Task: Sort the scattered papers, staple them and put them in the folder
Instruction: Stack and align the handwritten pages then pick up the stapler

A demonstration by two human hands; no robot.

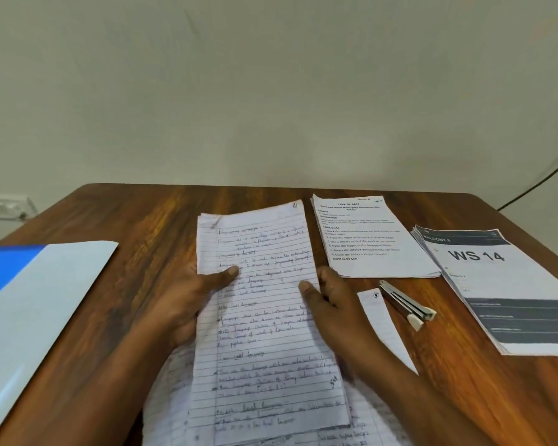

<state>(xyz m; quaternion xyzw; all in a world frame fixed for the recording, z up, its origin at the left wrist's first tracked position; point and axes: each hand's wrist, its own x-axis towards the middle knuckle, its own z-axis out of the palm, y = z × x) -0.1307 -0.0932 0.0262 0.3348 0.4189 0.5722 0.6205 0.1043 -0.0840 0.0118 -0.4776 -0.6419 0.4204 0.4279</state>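
Note:
A stack of lined, handwritten papers (264,317) is held in the middle of the wooden table (149,220). My left hand (187,297) grips its left edge, thumb on top. My right hand (332,304) grips the right edge, thumb on the top sheet. More handwritten sheets (361,432) lie underneath, near the front edge, and one lined sheet (384,326) pokes out to the right of my right hand. A silver stapler (406,304) lies on the table just right of that sheet. The blue and clear folder (29,294) lies at the left.
A printed task sheet (368,236) lies at the back right of the table. A printed stack marked WS 14 (503,284) lies at the far right. A wall socket strip (7,206) sits behind the table's left corner, and a black cable (541,181) runs down at the right.

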